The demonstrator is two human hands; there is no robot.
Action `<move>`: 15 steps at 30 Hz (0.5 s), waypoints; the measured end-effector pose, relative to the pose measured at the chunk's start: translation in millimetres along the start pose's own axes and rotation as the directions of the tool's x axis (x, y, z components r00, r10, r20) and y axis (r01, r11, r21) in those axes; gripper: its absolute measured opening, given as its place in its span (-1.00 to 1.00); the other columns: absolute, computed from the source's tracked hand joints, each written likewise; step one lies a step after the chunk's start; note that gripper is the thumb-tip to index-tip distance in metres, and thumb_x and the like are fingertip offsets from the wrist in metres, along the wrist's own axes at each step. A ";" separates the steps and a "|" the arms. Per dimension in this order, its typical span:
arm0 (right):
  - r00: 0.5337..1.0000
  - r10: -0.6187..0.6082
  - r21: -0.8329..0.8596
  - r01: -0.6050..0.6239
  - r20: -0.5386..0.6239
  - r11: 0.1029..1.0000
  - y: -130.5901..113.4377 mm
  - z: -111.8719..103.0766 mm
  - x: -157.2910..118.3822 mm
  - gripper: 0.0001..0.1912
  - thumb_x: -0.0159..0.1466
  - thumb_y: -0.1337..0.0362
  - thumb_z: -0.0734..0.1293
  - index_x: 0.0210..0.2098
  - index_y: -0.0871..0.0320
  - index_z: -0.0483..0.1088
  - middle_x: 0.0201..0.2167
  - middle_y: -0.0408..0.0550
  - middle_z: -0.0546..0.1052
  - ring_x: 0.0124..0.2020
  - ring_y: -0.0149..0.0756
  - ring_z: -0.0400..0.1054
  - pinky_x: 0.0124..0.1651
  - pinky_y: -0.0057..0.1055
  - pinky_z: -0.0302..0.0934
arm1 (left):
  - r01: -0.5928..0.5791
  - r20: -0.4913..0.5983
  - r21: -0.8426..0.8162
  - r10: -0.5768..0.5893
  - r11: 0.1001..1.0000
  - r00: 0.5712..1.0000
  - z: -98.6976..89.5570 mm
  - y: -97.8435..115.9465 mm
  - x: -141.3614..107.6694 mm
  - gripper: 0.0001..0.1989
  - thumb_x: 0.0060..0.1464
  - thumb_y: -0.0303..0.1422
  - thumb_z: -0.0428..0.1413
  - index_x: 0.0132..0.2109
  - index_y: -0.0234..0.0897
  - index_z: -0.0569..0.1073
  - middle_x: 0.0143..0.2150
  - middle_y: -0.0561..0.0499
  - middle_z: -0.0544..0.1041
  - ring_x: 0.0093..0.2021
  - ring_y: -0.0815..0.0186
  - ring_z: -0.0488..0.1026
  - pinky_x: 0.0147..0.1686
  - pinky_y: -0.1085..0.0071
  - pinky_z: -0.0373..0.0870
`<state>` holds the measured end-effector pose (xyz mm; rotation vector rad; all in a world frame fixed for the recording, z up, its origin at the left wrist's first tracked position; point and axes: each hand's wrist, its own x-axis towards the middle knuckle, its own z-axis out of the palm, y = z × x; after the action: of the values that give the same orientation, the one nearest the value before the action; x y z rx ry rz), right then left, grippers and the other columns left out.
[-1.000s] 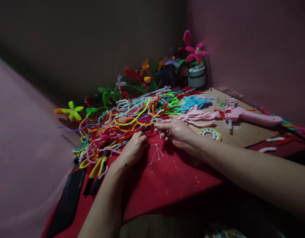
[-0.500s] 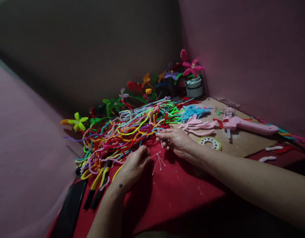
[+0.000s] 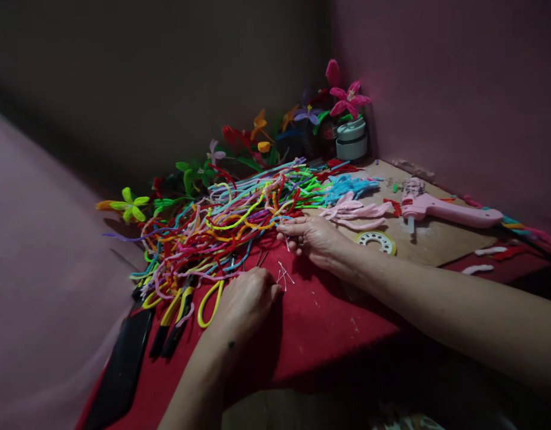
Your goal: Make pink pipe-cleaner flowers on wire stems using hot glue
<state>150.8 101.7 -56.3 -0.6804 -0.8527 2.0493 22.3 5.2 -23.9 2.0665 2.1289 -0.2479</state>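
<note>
Find the fingertips of the left hand [image 3: 249, 297], near the centre of the frame, curled under and hidden behind the knuckles. Cannot tell left grip: pinching or slack, touching the nearest stem or only just beside it. See the palm of the right hand [image 3: 323, 239] turned mostly away, lower fingers in shade. Note forearms [image 3: 432, 301] cut off by the bottom and right edges. Find flowers [image 3: 257, 128] at upper centre dim, partly lost in shadow. Cannot identify the pale shape [image 3: 405, 423] at the bottom edge, below the counter [image 3: 333, 337].

Record loose stems [image 3: 287, 273] at the centre of the frame: thin, white, tipped with small pale knobs, lying crossed on the red counter. Record right grip as closed, thumb against fingers, on a held stem [image 3: 287, 243], equally thin and white, pale tip downward, just above the loose ones. See a blue strand [image 3: 282, 220] at those fingertips; cannot tell held from merely behind.

Against the earlier frame, find the left hand shifted toward lower right, now close beside the loose stems. Find the yellow loop [image 3: 199, 309] at centre left, previously part-covered, now exposed. Note right grip unchanged.
</note>
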 end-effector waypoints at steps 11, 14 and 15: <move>1.000 -0.024 -0.014 0.024 0.001 1.000 0.1 1.1 -0.6 -0.90 0.08 0.45 0.33 -0.55 0.28 0.36 -0.67 -0.15 0.44 -0.75 -0.59 0.15 -0.71 -0.59 -0.09 | 0.106 -0.071 -0.063 -0.111 0.992 0.991 3.1 -4.1 5.9 -0.79 -0.01 -0.39 -0.10 -0.49 -0.29 0.37 -0.55 0.00 0.42 -0.53 0.38 0.30 -0.50 0.46 0.05; 1.000 -0.009 -0.012 0.009 -0.006 1.000 0.0 1.0 -0.4 -0.90 0.08 0.44 0.33 -0.56 0.28 0.36 -0.68 -0.17 0.43 -0.76 -0.60 0.15 -0.72 -0.60 -0.10 | 0.104 -0.097 -0.086 -0.112 0.991 0.989 4.2 -1.1 11.8 -0.77 -0.01 -0.38 -0.10 -0.55 -0.28 0.34 -0.61 0.04 0.35 -0.57 0.40 0.24 -0.53 0.46 0.01; 1.000 -0.011 -0.007 0.011 -0.007 1.000 -0.4 1.1 -0.5 -0.90 0.08 0.44 0.33 -0.55 0.29 0.36 -0.68 -0.17 0.43 -0.77 -0.60 0.15 -0.72 -0.60 -0.10 | 0.096 -0.093 -0.077 -0.103 0.992 0.990 4.9 0.8 14.2 -0.77 -0.02 -0.39 -0.10 -0.56 -0.28 0.34 -0.62 0.04 0.34 -0.58 0.41 0.23 -0.54 0.45 0.00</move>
<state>150.5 101.1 -55.3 -0.6849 -0.8588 2.0342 22.7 18.0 -31.9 1.9734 2.2643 -0.0833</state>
